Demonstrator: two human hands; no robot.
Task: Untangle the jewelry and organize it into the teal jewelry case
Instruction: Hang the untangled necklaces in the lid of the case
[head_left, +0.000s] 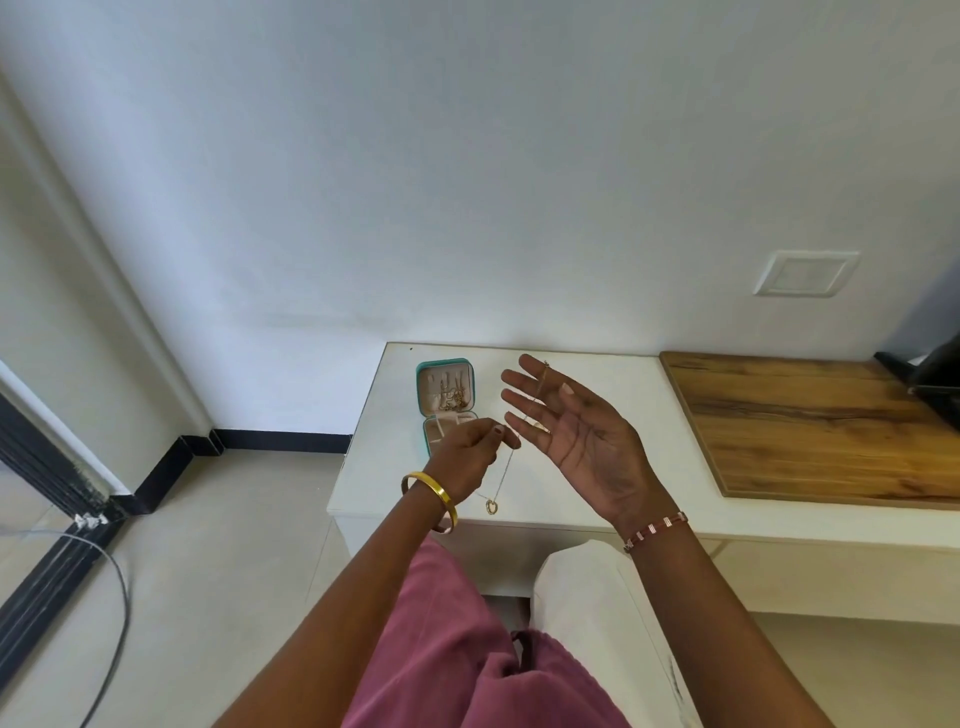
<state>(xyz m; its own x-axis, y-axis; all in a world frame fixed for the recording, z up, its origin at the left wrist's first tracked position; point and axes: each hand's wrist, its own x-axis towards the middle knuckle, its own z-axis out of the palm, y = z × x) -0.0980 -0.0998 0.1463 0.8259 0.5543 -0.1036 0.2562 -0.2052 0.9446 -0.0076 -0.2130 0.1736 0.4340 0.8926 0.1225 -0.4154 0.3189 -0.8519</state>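
The left fingers (496, 435) are pinched shut on a fine chain (506, 465), and the pinch looks meant to hold one strand taut while the rest hangs free. From that pinch the chain drops toward 6 o'clock and ends in a small gold ring pendant (491, 505), which dangles just over the near edge of the white tabletop (613, 374), its weight pulling the strand straight. The other end runs toward 1 o'clock, up across the right fingers (524, 395), which are spread wide with the palm turned up; the chain seems draped over them, so the right hand (582, 441) works as an open frame that keeps the loops apart rather than gripping. I judge this a spreading step, with any knot hard to see at this size. The teal case (445, 402) lies open on the tabletop at 10 o'clock from the left hand (467, 457), close by, with some gold pieces already in its lid half.
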